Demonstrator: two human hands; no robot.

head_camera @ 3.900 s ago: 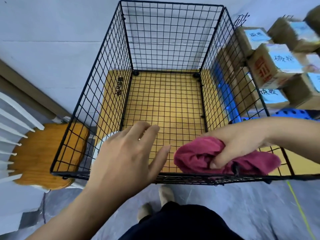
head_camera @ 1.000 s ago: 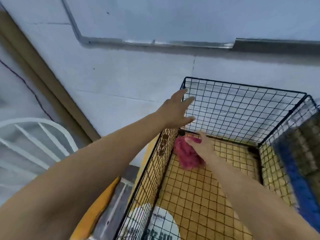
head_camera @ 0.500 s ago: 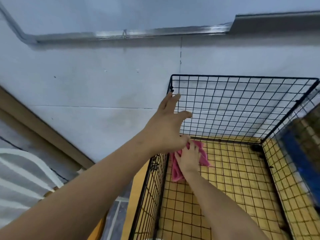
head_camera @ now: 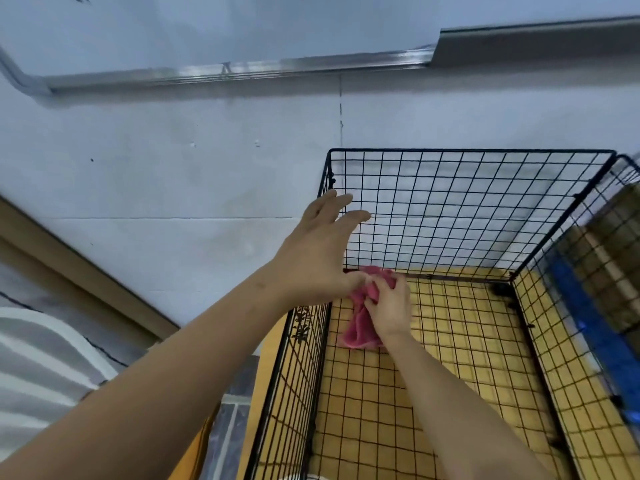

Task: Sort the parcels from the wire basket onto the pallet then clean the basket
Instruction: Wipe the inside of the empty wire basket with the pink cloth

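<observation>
The black wire basket (head_camera: 467, 157) stands against the wall with no parcels inside; its mesh floor shows yellow board beneath. My right hand (head_camera: 389, 308) reaches down into the far left corner and grips a crumpled pink cloth (head_camera: 358, 332) against the basket floor. My left hand (head_camera: 320, 258) hovers at the far left top corner of the basket, fingers spread and straight, holding nothing. Whether it touches the wire I cannot tell.
Brown parcels (head_camera: 609, 258) on a blue pallet (head_camera: 588, 327) show blurred through the basket's right wall. A white slatted chair (head_camera: 41, 368) is at lower left. A metal conduit (head_camera: 242, 69) runs along the wall above.
Since the oldest frame my right hand has carried the cloth from the near rim to the far left corner. Over the last second the cloth has slid slightly along that corner; my left hand stays there.
</observation>
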